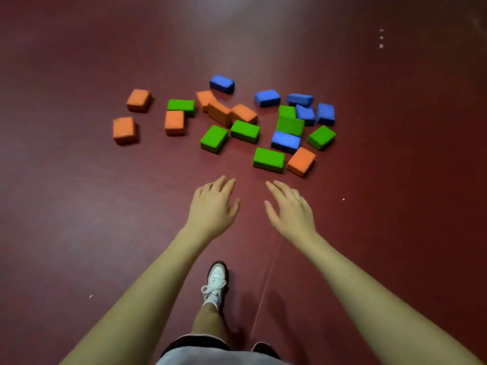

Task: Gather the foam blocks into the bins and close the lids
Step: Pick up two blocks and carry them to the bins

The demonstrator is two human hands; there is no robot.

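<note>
Several foam blocks lie scattered on the dark red floor (79, 206) ahead of me. Orange blocks (123, 129) sit mostly to the left, green blocks (268, 159) in the middle and blue blocks (267, 97) at the back right. My left hand (213, 206) and my right hand (290, 209) are stretched forward, palms down, fingers apart, holding nothing. Both hover short of the nearest green block and an orange block (301, 161). No bin or lid is in view.
My foot in a white laced shoe (215, 283) stands on the floor between my arms. A thin seam line (266, 285) runs along the floor beside it. Small white specks (381, 38) mark the floor at the far right.
</note>
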